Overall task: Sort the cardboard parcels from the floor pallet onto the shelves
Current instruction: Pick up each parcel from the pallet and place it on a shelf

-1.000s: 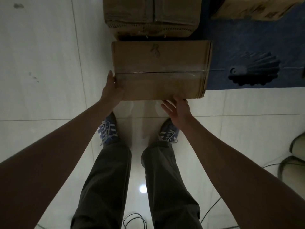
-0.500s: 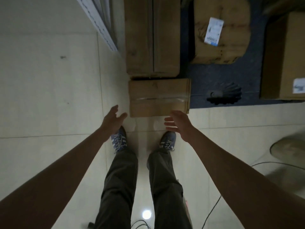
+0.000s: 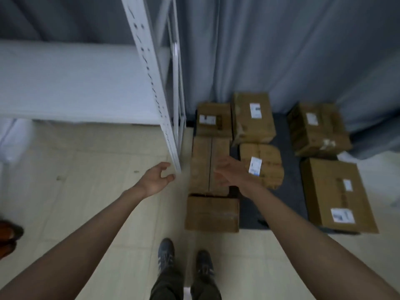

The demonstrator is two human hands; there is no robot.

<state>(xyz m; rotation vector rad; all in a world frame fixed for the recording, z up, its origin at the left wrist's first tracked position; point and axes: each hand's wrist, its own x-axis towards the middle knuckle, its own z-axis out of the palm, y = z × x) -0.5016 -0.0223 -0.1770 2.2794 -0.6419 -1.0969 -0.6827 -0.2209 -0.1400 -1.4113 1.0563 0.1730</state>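
Head view | shelf post (image 3: 164, 118) left | parcels (image 3: 213, 214) crowd pallet (image 3: 287, 204)

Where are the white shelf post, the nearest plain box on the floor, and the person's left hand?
White shelf post (image 3: 151, 79), head view, on its perforated front face.
Nearest plain box (image 3: 213, 214), head view, middle of its top.
Left hand (image 3: 154, 180), head view, on the palm; it holds nothing.

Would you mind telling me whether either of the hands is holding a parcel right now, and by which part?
Nothing is held. The left hand and right hand hang open in the air above the floor and the parcels.
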